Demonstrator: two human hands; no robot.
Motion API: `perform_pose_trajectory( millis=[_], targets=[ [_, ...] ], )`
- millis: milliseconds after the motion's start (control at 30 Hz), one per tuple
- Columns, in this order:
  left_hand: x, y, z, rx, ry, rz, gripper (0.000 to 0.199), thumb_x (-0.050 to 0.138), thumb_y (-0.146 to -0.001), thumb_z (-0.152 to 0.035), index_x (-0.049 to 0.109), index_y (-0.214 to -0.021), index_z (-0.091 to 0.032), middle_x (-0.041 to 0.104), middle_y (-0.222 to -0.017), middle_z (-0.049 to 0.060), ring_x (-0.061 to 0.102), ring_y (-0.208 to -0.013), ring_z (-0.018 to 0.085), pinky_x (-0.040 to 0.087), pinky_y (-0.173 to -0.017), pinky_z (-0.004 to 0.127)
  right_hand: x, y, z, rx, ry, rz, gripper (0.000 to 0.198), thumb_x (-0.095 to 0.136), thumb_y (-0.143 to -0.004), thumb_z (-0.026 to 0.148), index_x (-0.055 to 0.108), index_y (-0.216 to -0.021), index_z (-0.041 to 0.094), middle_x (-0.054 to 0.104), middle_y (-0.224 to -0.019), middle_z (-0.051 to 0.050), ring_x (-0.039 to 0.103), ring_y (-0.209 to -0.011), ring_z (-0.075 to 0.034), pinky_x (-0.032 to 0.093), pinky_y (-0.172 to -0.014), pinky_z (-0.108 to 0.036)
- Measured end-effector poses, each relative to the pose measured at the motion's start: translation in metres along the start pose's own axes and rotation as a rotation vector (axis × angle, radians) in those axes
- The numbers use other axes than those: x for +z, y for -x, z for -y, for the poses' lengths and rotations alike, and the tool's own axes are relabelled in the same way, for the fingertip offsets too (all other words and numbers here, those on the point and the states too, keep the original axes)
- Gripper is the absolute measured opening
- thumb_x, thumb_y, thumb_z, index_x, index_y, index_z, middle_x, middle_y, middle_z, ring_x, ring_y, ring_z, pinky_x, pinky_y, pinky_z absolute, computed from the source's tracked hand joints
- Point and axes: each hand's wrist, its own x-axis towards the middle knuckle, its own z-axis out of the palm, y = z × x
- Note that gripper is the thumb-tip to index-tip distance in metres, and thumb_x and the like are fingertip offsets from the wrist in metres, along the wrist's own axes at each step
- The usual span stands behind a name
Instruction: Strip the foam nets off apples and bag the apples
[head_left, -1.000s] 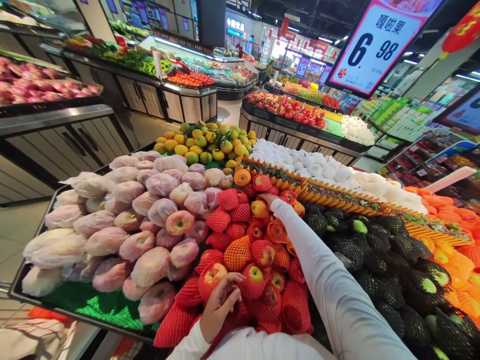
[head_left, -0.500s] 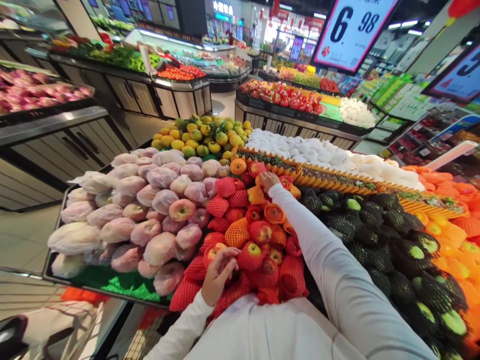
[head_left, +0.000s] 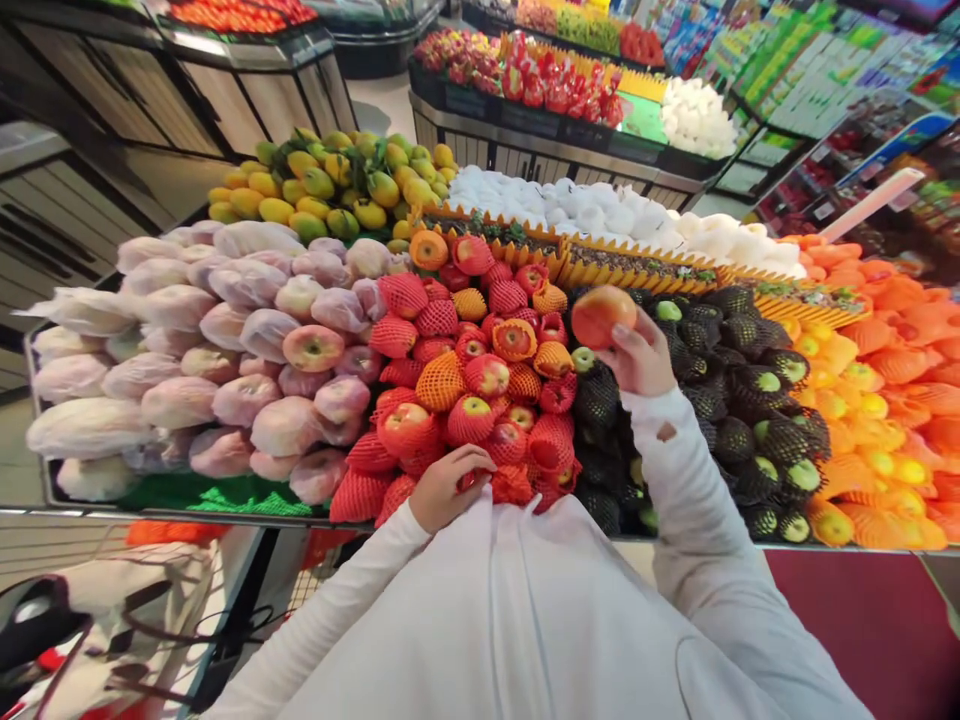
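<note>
My right hand (head_left: 643, 358) is closed around a bare reddish-orange apple (head_left: 597, 318). It is raised over the line between the red-netted apples (head_left: 487, 376) and the dark fruit in black nets (head_left: 701, 388). Low at the front of the netted apples is my left hand (head_left: 448, 488), its fingers loosely bent and the thumb apart from them. A bit of red shows in the gap; no item is visibly held there. Left of these lie pale pink apples (head_left: 247, 335) in thin wrapping.
Behind are yellow-green mangoes (head_left: 319, 185) and white-wrapped fruit (head_left: 577, 205) behind a yellow zigzag divider (head_left: 637, 268). Orange-netted fruit (head_left: 862, 460) fills the right side. A beige bag (head_left: 142, 630) sits in a cart at lower left. Another produce stand (head_left: 480, 110) stands beyond an aisle.
My right hand has drawn back from the far netted apples toward the right, now with an apple in it. My left hand has come down toward the front edge. The view tilts lower.
</note>
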Motion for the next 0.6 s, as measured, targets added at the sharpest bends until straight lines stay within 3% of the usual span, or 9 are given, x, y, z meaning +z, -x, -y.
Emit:
perform_pose_trajectory(
  millis=[133,267,367,467,600],
  targets=[
    [0.025,-0.004,0.002,0.067,-0.32,0.022,0.032,0.061,-0.083,-0.02,0.067,-0.114,-0.025,0.053,-0.128,0.012,0.049,-0.116,0.028,0.044,-0.099,0.047,-0.019,0.083,-0.029,0.276,-0.271,-0.083,0.06,0.087,-0.05,0.031,0.062,-0.105,0.031,0.067,-0.106,0.002,0.069,-0.086,-0.018,0.061,-0.063,-0.027],
    [0.022,-0.011,-0.005,0.125,-0.418,-0.119,0.02,0.058,-0.08,-0.012,0.07,-0.092,-0.022,0.051,-0.13,0.011,0.043,-0.121,0.029,0.038,-0.105,0.05,-0.024,0.136,-0.066,0.451,-0.303,-0.155,0.056,0.087,-0.051,0.035,0.063,-0.101,0.029,0.07,-0.099,0.0,0.068,-0.082,-0.018,0.061,-0.065,-0.031],
    [0.001,-0.018,-0.012,0.061,-0.148,-0.392,0.011,0.056,-0.086,-0.022,0.062,-0.095,-0.019,0.059,-0.109,0.01,0.054,-0.105,0.024,0.045,-0.095,0.042,-0.026,0.157,-0.073,0.501,-0.288,-0.137,0.064,0.088,-0.049,0.035,0.064,-0.108,0.027,0.07,-0.105,-0.003,0.068,-0.087,-0.022,0.06,-0.071,-0.035],
    [-0.02,-0.025,-0.012,-0.1,0.203,-0.653,0.024,0.06,-0.086,-0.039,0.056,-0.097,-0.018,0.06,-0.092,0.005,0.058,-0.085,0.017,0.05,-0.079,0.03,-0.026,0.165,-0.071,0.453,-0.25,-0.099,0.066,0.089,-0.05,0.033,0.064,-0.11,0.027,0.068,-0.108,-0.005,0.067,-0.093,-0.024,0.058,-0.08,-0.039],
    [-0.03,-0.029,-0.012,-0.22,0.389,-0.668,0.04,0.072,-0.075,-0.051,0.062,-0.092,-0.016,0.063,-0.086,0.004,0.06,-0.081,0.016,0.05,-0.077,0.029,-0.013,0.164,-0.071,0.295,-0.156,-0.098,0.067,0.091,-0.046,0.027,0.062,-0.106,0.029,0.065,-0.108,-0.001,0.064,-0.094,-0.021,0.056,-0.085,-0.036]
  ],
)
